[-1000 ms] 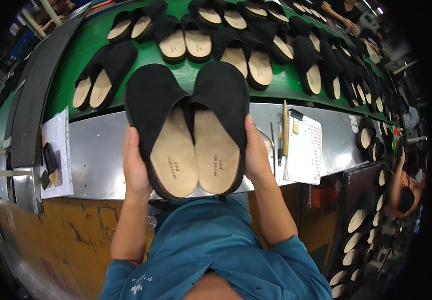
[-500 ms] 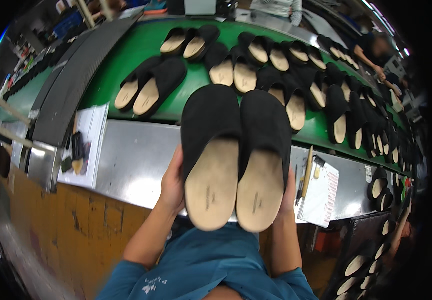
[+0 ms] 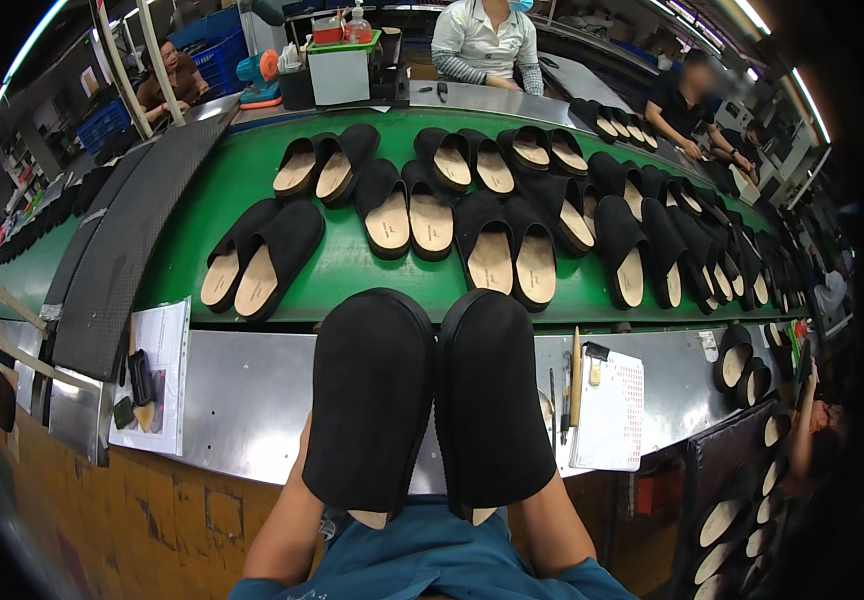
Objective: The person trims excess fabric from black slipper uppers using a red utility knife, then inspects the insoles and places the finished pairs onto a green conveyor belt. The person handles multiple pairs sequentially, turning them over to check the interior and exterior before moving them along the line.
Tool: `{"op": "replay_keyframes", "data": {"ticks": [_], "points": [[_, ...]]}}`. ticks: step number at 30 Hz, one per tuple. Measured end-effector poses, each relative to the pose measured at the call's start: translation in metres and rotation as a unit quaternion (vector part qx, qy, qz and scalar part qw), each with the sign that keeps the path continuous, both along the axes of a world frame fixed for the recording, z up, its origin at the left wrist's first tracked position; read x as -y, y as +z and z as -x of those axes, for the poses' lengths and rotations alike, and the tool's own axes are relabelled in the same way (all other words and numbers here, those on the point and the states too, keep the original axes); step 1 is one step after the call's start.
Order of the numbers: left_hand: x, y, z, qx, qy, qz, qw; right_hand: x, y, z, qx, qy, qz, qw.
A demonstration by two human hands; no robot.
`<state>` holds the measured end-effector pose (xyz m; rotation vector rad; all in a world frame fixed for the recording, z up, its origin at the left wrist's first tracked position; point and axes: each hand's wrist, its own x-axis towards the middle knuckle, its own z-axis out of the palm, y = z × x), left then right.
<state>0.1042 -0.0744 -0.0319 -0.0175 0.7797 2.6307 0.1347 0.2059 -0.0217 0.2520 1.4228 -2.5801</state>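
A person holds a pair of black slippers upright, side by side, above a steel bench, black uppers facing the camera. The left slipper and right slipper hide both hands, so the grip of the fingers cannot be told. Beyond, more slippers lie in pairs on a green belt; papers rest just right.

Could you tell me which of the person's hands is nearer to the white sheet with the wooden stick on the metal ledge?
The right. The right hand, under the right black slipper, is beside the white sheet; the left hand, under the left black slipper, lies farther away.
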Motion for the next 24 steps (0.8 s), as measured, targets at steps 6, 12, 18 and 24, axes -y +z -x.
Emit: {"op": "replay_keyframes", "data": {"ticks": [6, 12, 18, 24], "points": [[0.015, 0.026, -0.003, -0.067, 0.039, 0.081, 0.994, -0.02, 0.017, -0.01, -0.01, -0.022, 0.008, 1.0], [0.03, 0.031, -0.004, -0.236, 0.139, 0.302, 0.913, -0.028, 0.041, -0.014, -0.101, -0.08, -0.144, 0.981], [0.008, 0.048, -0.008, -0.272, 0.236, 0.429, 0.829, -0.016, 0.046, -0.018, -0.205, -0.178, -0.397, 0.876], [-0.004, 0.042, -0.018, -0.239, 0.254, 0.417, 0.839, 0.013, 0.047, -0.022, -0.191, -0.164, -0.32, 0.913]]}}
